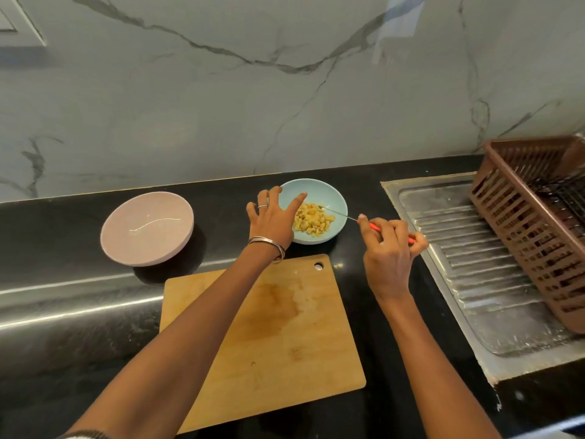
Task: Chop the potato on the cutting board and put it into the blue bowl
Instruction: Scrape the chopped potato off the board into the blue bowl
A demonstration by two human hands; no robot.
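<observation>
The blue bowl (329, 198) stands on the black counter behind the wooden cutting board (285, 337) and holds a heap of chopped potato pieces (311, 221). My left hand (273, 217) hovers over the bowl's left rim with its fingers spread and straight. My right hand (391, 245) grips the red handle of a knife (338, 212), whose thin blade points left over the bowl's rim above the potato. The board carries only a wet stain and small crumbs.
A pink bowl (147, 228) sits on the counter to the left. At the right lies a steel sink drainboard (474, 264) with a brown plastic dish rack (538, 223) on it. A marble wall rises behind the counter.
</observation>
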